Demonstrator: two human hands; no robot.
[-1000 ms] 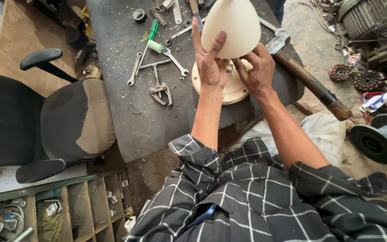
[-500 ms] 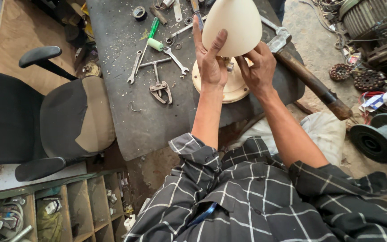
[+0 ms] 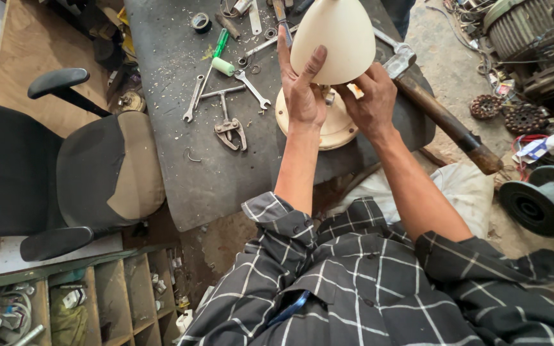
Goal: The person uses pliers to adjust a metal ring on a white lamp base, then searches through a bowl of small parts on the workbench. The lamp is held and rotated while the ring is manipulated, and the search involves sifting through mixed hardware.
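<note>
Reaching out from checked dark sleeves (image 3: 354, 282), both bare forearms stretch over the near edge of a dark, grit-strewn workbench (image 3: 193, 173). The left hand (image 3: 304, 93) stands upright with its fingers spread and pressed flat against the side of a cream cone-shaped cover (image 3: 335, 38), thumb laid up its front, so the hand is clasped on the cover and holds it lifted. The right hand (image 3: 372, 99) sits just beside it, fingers curled under the cover's lower rim; whether it grips something small there cannot be told. Directly beneath both hands lies a round cream base plate (image 3: 335, 128), flat on the bench near its right edge. Left of the hands rest a small puller tool (image 3: 229, 128) and open-ended spanners (image 3: 251, 88), then a green-handled screwdriver (image 3: 218, 54) further back. A hammer with a rusty handle (image 3: 447, 122) juts off the right edge. An office chair (image 3: 91, 173) stands beside the bench's left edge.
</note>
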